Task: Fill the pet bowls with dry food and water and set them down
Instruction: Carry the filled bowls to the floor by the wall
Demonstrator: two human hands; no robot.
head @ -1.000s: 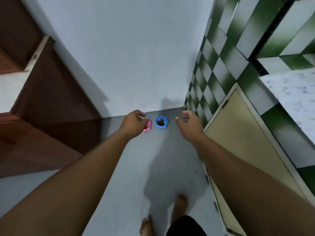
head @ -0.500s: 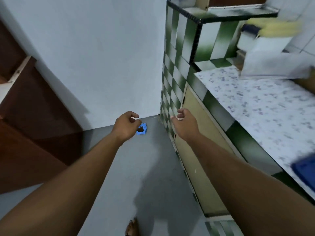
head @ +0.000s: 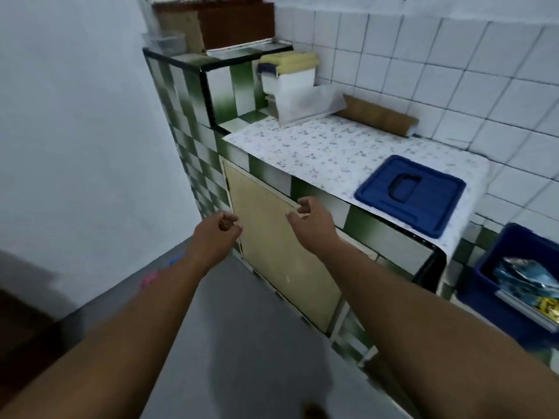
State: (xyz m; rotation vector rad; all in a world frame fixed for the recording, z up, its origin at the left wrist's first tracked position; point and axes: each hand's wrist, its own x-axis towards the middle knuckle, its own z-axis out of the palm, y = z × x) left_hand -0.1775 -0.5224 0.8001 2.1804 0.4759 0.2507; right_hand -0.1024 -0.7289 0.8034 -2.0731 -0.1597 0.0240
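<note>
- Left hand (head: 216, 234) and right hand (head: 311, 223): fingers loosely curled, holding nothing, before the bench (head: 317, 152).
- Blue bowl (head: 174, 260) and pink bowl (head: 149, 279), blurred, lie on the floor (head: 242, 328) left of the left fingers, apart from them.

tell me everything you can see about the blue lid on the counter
The blue lid is rectangular with rounded corners, apparently glossy plastic, with a raised rim and a recessed handle in its middle. It lies flat, askew, on the floral-covered counter near its front right corner. Nothing rests on it.
</note>
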